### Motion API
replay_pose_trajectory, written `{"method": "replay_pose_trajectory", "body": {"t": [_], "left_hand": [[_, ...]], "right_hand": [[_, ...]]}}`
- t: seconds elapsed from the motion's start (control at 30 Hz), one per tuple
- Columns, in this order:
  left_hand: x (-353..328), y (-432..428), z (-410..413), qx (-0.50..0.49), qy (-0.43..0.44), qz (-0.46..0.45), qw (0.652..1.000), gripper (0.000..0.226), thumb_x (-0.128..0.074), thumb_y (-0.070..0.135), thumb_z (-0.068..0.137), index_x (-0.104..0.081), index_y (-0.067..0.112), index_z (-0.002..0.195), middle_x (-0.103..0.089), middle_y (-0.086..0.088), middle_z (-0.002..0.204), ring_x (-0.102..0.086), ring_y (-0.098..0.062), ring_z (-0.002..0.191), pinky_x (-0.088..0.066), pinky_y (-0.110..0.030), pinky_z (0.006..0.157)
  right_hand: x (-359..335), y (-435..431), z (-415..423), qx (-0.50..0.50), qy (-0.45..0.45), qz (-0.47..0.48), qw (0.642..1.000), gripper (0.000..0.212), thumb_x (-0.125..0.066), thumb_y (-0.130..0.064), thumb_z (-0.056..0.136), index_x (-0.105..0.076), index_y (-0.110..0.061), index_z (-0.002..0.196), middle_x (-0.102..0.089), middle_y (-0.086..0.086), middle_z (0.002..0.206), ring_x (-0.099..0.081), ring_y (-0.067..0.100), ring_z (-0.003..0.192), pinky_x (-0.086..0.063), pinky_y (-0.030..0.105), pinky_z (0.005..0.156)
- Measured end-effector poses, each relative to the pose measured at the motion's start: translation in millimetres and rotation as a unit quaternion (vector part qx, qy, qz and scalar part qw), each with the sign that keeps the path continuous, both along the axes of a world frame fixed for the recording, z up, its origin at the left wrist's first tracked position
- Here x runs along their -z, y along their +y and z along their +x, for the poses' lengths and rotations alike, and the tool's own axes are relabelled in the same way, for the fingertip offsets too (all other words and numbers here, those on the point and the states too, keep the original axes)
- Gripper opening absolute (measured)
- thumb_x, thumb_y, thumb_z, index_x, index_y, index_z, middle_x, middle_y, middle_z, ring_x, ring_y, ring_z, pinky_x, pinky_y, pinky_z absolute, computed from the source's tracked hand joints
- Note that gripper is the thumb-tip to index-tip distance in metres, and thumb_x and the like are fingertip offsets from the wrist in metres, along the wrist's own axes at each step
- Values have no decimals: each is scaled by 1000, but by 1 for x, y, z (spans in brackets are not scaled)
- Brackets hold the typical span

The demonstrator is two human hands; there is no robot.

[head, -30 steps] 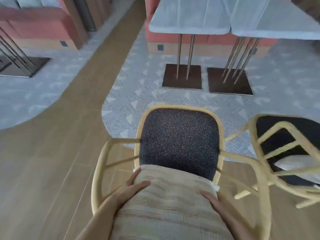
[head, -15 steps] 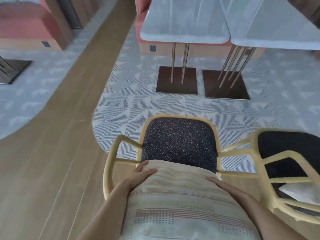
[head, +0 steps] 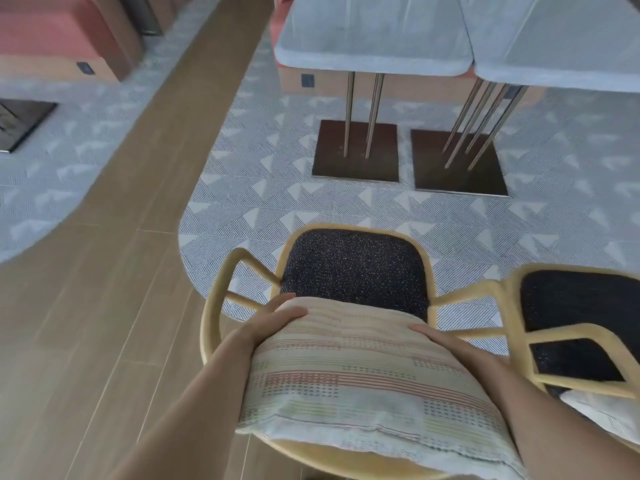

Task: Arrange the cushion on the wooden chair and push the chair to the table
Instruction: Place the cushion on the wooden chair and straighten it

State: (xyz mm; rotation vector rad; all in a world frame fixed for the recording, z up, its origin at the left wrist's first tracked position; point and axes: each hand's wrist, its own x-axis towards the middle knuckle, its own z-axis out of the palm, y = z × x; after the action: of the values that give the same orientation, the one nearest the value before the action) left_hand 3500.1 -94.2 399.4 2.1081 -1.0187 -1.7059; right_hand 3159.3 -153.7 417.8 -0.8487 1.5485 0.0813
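Observation:
A striped beige cushion leans against the back of a pale wooden chair with a dark speckled seat. My left hand holds the cushion's upper left corner, thumb on its front and fingers curled behind. On the cushion's upper right side lies my right hand, fingers straight. The chair stands on the patterned carpet's edge, a short way from the grey-topped table ahead.
A second wooden chair with a dark seat and a white cushion stands close on the right. Two dark square table bases with metal rods sit ahead. Wood floor runs along the left. A pink bench is at far left.
The view has shifted forward and the chair with the cushion sits closer to the table. Both hands stay on the cushion's upper corners.

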Motion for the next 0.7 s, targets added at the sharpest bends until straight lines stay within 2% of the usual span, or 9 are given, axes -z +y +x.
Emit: {"method": "replay_pose_trajectory", "body": {"t": [0.07,0.13,0.23,0.3,0.37,0.43,0.5,0.57,0.7], "left_hand": [[0,1,-2,-11,-8,-5,1000,81,-73,71,75,-49,52,149,-43,-5,163,-47,-29,144,-39,-41,117],[-8,0,-7,-37,-31,-46,998,59,-75,59,90,-53,51,145,-39,-12,163,-47,-34,145,-37,-48,122],[-47,-1,-24,-165,12,-204,965,60,-73,72,77,-65,47,131,-54,-7,148,-62,-29,131,-48,-54,114],[-88,2,-31,-269,87,-301,911,62,-64,78,73,-68,50,128,-66,8,136,-67,-15,125,-52,-45,110],[-135,12,-31,-302,133,-377,866,56,-58,76,81,-68,51,130,-68,9,137,-68,-15,127,-50,-43,111],[-190,30,-20,-306,150,-450,826,51,-57,75,87,-69,50,130,-69,8,135,-66,-21,131,-48,-46,114],[-252,60,4,-296,146,-533,779,65,-64,82,83,-66,43,135,-67,5,136,-63,-29,135,-49,-46,115],[-318,95,34,-283,118,-601,738,78,-65,86,81,-61,37,141,-63,-1,142,-59,-34,138,-49,-47,116],[-450,190,109,-288,-1,-702,651,67,-61,81,88,-62,39,140,-62,4,143,-56,-30,140,-44,-52,117]], "right_hand": [[4,2,-7,17,-15,1,1000,52,-50,-32,109,-47,0,150,-59,20,143,-57,33,133,-45,40,107],[1,6,-10,14,-23,-12,1000,51,-57,-39,104,-58,-5,143,-71,13,123,-67,27,112,-52,40,99],[-18,6,-6,-31,17,-151,988,67,-61,-61,95,-54,-20,148,-61,2,145,-62,26,129,-43,45,116],[-57,3,15,31,-96,-244,964,84,-67,-80,77,-50,-36,147,-61,-4,147,-66,15,126,-45,40,114],[-102,-1,43,55,-212,-332,917,77,-72,-86,66,-61,-47,131,-68,-9,137,-70,11,119,-48,38,111],[-162,-2,77,33,-309,-391,866,59,-69,-79,78,-67,-46,127,-68,-9,138,-68,15,125,-44,42,113],[-231,6,120,-13,-384,-434,815,51,-64,-71,89,-66,-44,133,-65,-4,144,-62,19,134,-39,45,116],[-296,18,161,-49,-448,-461,765,57,-61,-69,93,-61,-38,140,-60,-1,150,-55,21,142,-36,45,120],[-422,60,262,-190,-527,-518,647,80,-54,-72,94,-47,-16,151,-54,0,156,-48,23,147,-36,40,123]]}}
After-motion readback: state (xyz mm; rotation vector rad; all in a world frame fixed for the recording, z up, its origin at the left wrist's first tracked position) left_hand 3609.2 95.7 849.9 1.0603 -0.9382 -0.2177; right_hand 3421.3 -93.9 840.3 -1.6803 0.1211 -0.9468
